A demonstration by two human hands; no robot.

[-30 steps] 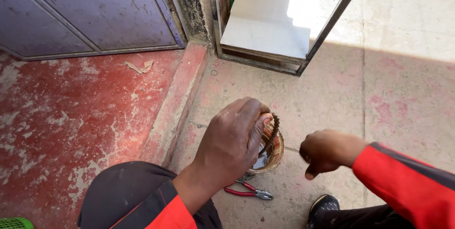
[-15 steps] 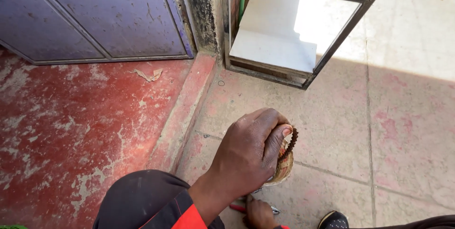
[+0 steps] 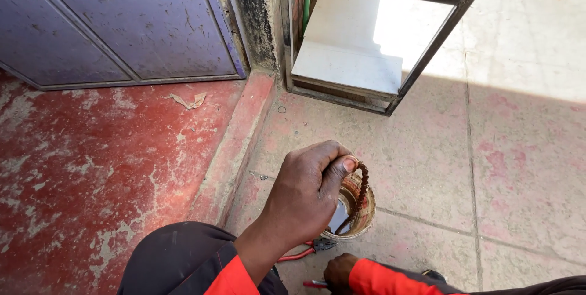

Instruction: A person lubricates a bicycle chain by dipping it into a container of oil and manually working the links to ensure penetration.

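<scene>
My left hand (image 3: 303,196) grips a round ring of copper-coloured wire winding (image 3: 359,202), thumb pressed on its top edge, and holds it upright just above the tiled floor. A dark beaded strand runs along the ring's rim. Below it lie red-handled pliers (image 3: 298,253) on the floor, jaws pointing toward the ring. My right hand (image 3: 339,269), in an orange-red sleeve, is low at the frame's bottom edge with its fingers curled over the lower pliers handle; most of the hand is hidden.
A rusty metal frame shelf (image 3: 427,57) with a white board stands ahead. A purple door (image 3: 122,20) is at the upper left above a red painted floor (image 3: 91,167) and raised kerb (image 3: 235,142). My dark-trousered knee (image 3: 177,261) fills the lower left.
My right hand dropped from beside the ring down to the pliers on the floor. My left hand kept hold of the ring, shifting it slightly right as the view moved closer.
</scene>
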